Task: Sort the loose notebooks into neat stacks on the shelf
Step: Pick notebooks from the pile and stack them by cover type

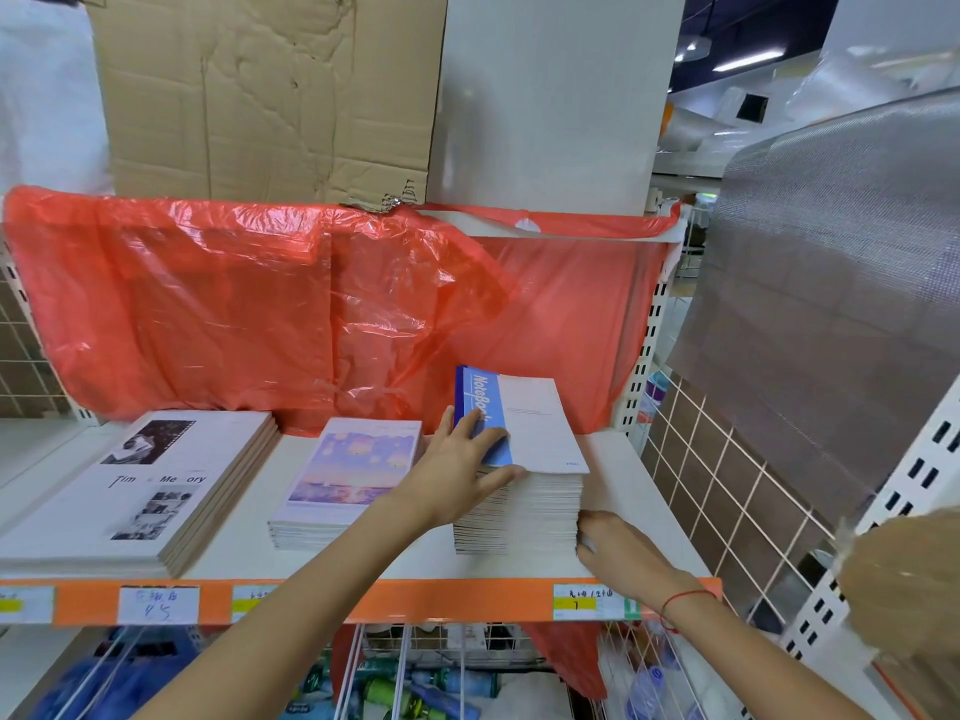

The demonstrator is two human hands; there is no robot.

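Both hands square a tall notebook stack (519,506) at the shelf's (623,511) front right corner. Her left hand (457,467) lies open, fingers flat on the top cover, thumb along the front edge; her right hand (613,545) presses relaxed fingers against the stack's right side, seemingly aligning edges. Long axis runs front to back, blue spine left.

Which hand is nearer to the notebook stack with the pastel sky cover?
Left. The left hand lies on the tall stack, just right of the pastel sky stack; the right hand is at the tall stack's far side.
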